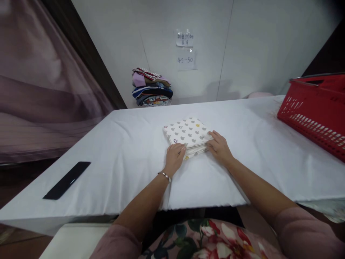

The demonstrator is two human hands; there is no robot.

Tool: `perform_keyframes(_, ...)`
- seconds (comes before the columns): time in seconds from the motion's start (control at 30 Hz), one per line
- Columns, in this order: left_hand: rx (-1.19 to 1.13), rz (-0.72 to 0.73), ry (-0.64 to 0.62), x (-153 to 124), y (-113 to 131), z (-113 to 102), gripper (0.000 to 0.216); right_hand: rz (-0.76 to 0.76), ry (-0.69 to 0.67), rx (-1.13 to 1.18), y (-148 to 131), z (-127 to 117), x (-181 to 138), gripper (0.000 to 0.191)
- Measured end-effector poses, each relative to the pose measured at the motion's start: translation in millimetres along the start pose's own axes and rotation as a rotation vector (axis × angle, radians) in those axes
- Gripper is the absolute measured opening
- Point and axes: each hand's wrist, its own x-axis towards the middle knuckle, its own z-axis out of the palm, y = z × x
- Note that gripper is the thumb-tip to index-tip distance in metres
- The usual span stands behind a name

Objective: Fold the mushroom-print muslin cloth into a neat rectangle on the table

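A folded white cloth (188,131) with grey, yellow and purple printed figures lies near the middle of the white-covered table. Its layers show along the near edge, slightly apart. My left hand (174,157) grips the near left corner, fingers on top of the cloth and thumb at the edge layers. At the near right corner, my right hand (219,147) holds the cloth's side, its fingers bent around the layers and partly hiding them.
A pile of folded clothes (152,88) stands at the table's back edge. To the right is a red plastic basket (318,111). A flat black object (67,180) lies at the left. Two paper notes (186,59) hang on the wall, and a pink curtain (40,86) hangs at left.
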Motion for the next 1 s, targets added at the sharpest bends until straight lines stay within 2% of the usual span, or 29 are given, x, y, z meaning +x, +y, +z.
perform_keyframes(0.13, 0.010, -0.006, -0.005, -0.4, 0.1, -0.4, 0.027, -0.009, -0.036, -0.004, 0.3, 1.5, -0.7, 0.018)
perform_keyframes(0.7, -0.006, 0.011, -0.015, -1.5, -2.4, 0.5, 0.024, -0.070, -0.077, -0.044, -2.7, 4.3, 1.3, 0.020)
perform_keyframes(1.0, 0.018, 0.015, -0.011, -2.2, -4.1, 2.4, 0.022, -0.047, -0.167, -0.103, -7.1, 5.6, 7.4, 0.023)
